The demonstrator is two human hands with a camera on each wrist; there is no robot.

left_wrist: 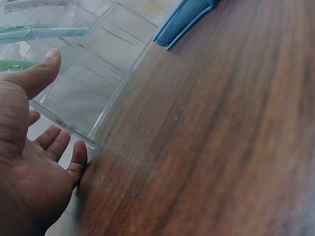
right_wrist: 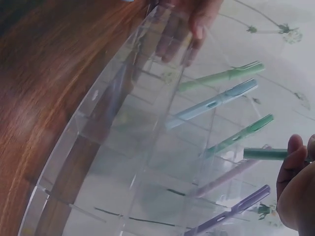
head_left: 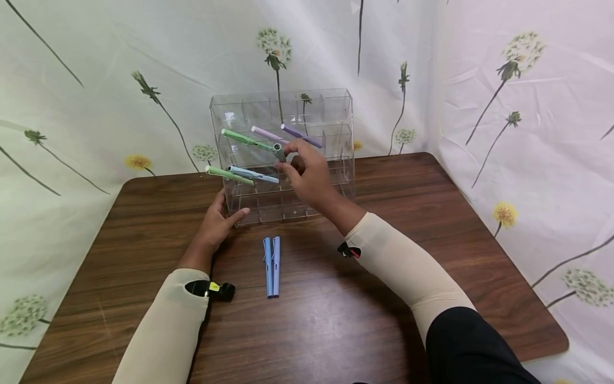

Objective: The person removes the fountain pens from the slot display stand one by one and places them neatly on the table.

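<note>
You're working at a brown wood-grain table (head_left: 331, 325) with rounded corners, and white cloth (head_left: 182, 42) printed with dandelions hangs behind it and down the right side. A yellow label (head_left: 213, 286) shows at your left cuff, its writing too small to read. Here's your right hand (head_left: 309, 173), thumb and fingers pinching a dark green pen (head_left: 278, 152) in front of the clear tiered organizer (head_left: 307, 212); from the head it's nearly end-on, but the right wrist view gives you its side. Your left hand (head_left: 215, 226) is at the organizer's near left corner, and the left wrist view shows its thumb and fingers spread apart. Leaning in the tiers you have a green pen (head_left: 244, 138), a lilac pen (head_left: 268, 133), a dark purple pen (head_left: 301, 136), a light green pen (head_left: 225, 174) and a pale blue pen (head_left: 254, 174). Nearer you, a blue pen (head_left: 268, 269) and a lavender pen (head_left: 276, 266) lie side by side on the wood.
</note>
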